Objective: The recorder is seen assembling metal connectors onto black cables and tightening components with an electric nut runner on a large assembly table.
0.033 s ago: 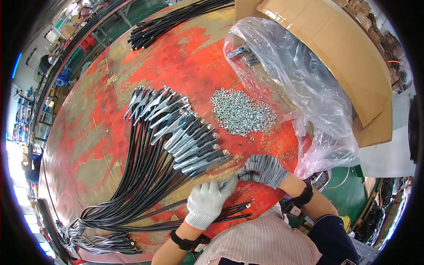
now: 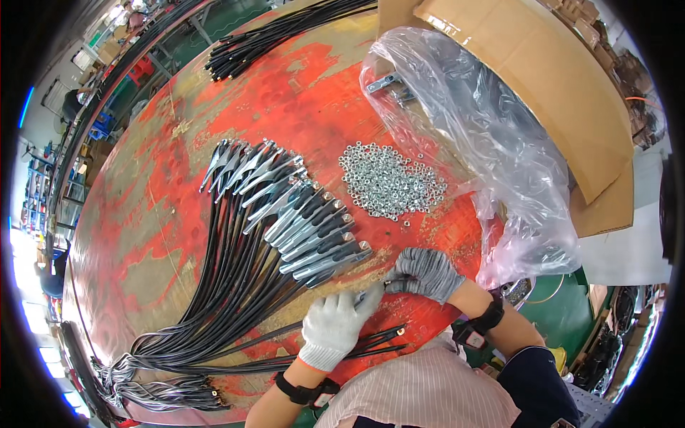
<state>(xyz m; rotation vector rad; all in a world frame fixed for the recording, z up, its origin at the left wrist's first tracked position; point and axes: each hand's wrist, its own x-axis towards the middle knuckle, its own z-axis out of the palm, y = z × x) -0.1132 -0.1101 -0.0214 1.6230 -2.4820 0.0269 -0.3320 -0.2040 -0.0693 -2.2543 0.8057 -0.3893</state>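
Note:
My left hand (image 2: pixel 332 328), in a white knit glove, is closed around a silvery metal clamp (image 2: pixel 361 299), mostly covered by the fingers. From that hand a black cable (image 2: pixel 285 329) runs off to the left. My right hand (image 2: pixel 428 275), in a grey striped glove, pinches at the clamp's far end; whatever lies between its fingertips is hidden. Beyond my hands lies a fanned row of silver clamps (image 2: pixel 296 227) on black cables (image 2: pixel 232 274). A pile of small metal nuts (image 2: pixel 391 181) sits to the right of the row.
These lie on a round table (image 2: pixel 160 214) with worn red paint. A cardboard box (image 2: pixel 542 78) with clear plastic wrap (image 2: pixel 492 150) stands at the right. Another black cable bundle (image 2: pixel 264 48) lies at the far edge. Several loose cables (image 2: pixel 371 344) pass below my left hand.

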